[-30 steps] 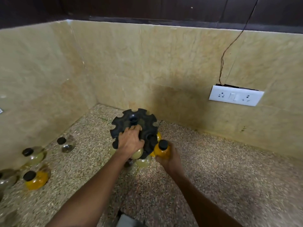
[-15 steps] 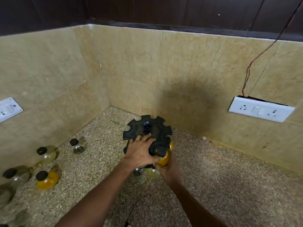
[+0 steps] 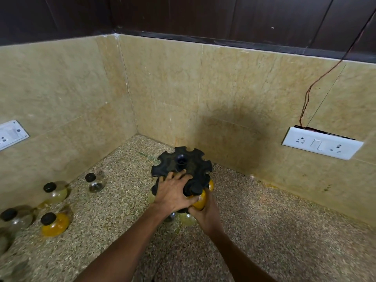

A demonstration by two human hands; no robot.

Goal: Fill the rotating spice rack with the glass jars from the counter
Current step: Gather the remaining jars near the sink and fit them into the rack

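Head view: black spice rack [image 3: 181, 165] stands nr counter's [image 3: 284, 231] back corner. Left hand [image 3: 173, 193] lies flat on rack top, fingers spread, gripping nothing. Right hand [image 3: 205, 212] wraps yellow jar [image 3: 199, 201] at rack's front notch. Spare jars [image 3: 55, 223] along counter's left edge.

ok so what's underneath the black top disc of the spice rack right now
Under the black top disc, jars hang near the front: a yellow-filled jar gripped by the right hand, and a pale one lower down. The left hand covers the rest, so other slots cannot be seen.
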